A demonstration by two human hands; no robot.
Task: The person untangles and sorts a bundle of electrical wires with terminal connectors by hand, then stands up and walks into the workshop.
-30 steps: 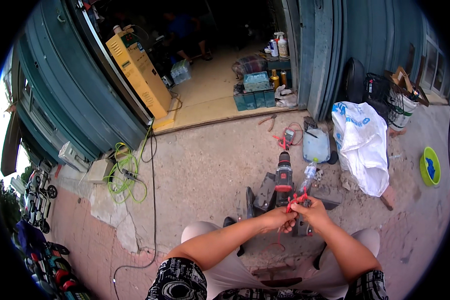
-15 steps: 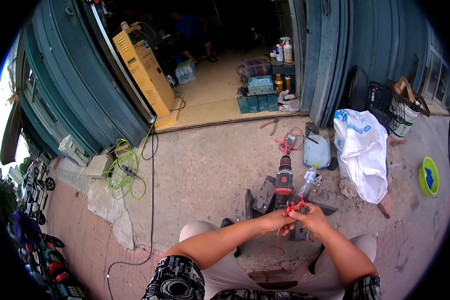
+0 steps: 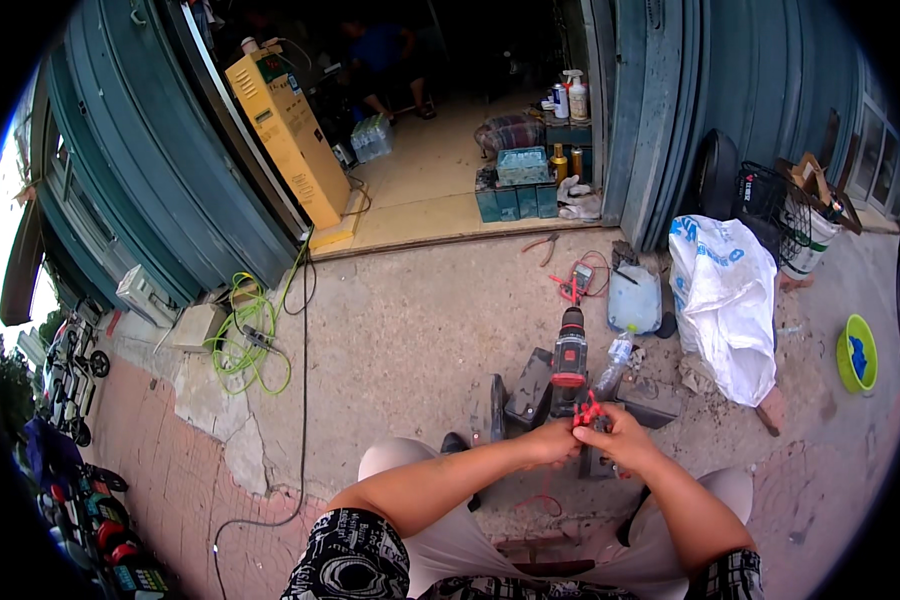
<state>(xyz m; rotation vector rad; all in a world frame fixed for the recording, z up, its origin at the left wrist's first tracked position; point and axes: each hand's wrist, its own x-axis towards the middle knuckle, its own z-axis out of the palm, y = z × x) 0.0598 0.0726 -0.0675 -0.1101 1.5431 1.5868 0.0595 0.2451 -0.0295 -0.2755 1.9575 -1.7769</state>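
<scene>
Both hands meet in front of my knees around a bundle of red wires (image 3: 589,411). My left hand (image 3: 552,441) has its fingers closed on the wires; my right hand (image 3: 618,441) pinches them from the other side. A dark piece shows at the right fingers, too small to name. One thin red strand hangs below toward the ground. Just beyond the hands stands a red and black cordless drill (image 3: 570,362), its chuck pointing away from me. Dark box-like blocks (image 3: 531,388) lie beside it, and a clear plastic bottle (image 3: 615,362) leans to its right.
Farther off lie a multimeter (image 3: 581,278) with red leads, pliers (image 3: 542,248) and a pale blue container (image 3: 634,300). A white sack (image 3: 725,310) and green basin (image 3: 856,353) stand right. Green cable (image 3: 253,340) coils left. A person (image 3: 382,60) sits inside the doorway.
My hands have drawn slightly closer together around the red wires, and the left fingers curl in more. The hanging red strand has shifted a little. The drill stays where it was.
</scene>
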